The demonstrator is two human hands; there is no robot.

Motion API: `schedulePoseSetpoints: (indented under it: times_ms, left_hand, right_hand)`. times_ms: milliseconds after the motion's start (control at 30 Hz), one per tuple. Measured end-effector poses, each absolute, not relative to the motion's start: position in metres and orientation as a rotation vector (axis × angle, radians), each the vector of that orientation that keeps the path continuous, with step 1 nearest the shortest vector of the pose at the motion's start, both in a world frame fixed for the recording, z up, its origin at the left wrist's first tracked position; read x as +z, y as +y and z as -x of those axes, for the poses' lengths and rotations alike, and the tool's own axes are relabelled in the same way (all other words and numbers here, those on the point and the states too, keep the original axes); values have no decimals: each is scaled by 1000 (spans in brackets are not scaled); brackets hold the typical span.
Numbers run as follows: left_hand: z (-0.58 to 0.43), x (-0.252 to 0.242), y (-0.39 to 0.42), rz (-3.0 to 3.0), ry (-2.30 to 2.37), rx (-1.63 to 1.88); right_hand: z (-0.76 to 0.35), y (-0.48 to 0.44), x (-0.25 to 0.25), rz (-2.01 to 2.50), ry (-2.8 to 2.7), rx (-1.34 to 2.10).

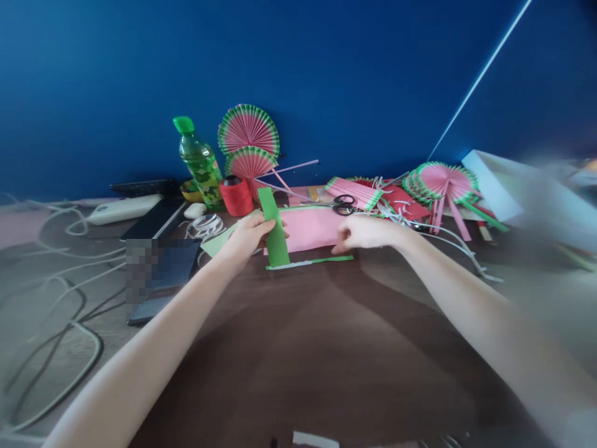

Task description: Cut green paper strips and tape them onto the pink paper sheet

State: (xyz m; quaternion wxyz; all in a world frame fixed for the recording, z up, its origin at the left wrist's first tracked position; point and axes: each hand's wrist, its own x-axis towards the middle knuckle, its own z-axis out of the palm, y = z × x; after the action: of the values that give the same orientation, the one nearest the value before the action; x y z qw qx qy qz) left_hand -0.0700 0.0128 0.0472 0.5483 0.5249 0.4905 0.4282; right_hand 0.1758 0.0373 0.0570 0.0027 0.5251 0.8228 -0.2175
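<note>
My left hand point(247, 239) pinches a green paper strip point(274, 227) and holds it upright over the brown table. My right hand point(361, 233) rests curled on the edge of a pink paper sheet point(310, 227) lying flat on the table; what its fingers grip, if anything, is hidden. A thin green and white strip point(308, 262) lies just in front of both hands. Black-handled scissors point(342, 204) lie behind the pink sheet.
Pink-and-green pleated paper fans point(249, 129) lean against the blue wall, and more fans point(441, 180) lie at the right. A green bottle point(200, 163), red thread spool point(236, 196), dark phone or tablet point(163, 274) and white cables point(56, 261) sit at the left.
</note>
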Motion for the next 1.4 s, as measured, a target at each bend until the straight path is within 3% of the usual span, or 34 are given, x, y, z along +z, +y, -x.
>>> schedulePoseSetpoints:
  times_ms: [200,500,633,767,900,1167,1400]
  left_hand:
    - [74,45,14,-1300,1167,1013]
    - [72,48,12,-1280,1184,994]
    - [68,50,9,-1210,1179,982]
    - [58,43,3,-1090,1088,943]
    - [41,27,-12,-1082,899,816]
    - [29,10,-25,-1076,696,698]
    - [32,8,-21,-1039,620,710]
  right_hand:
    - [-154,28,45,-1623,2511,-513]
    - [-164,33,54,-1612,2584,-666]
    - [-186,41,66,-1877,2681,-635]
    - [-201,58,53,-2445,2766,-262]
    - [-201,74,20,-2270,3013,122]
    - [-195,80,-4,-2152,2893,433]
    - [-193,73,3,-2304,2789,426]
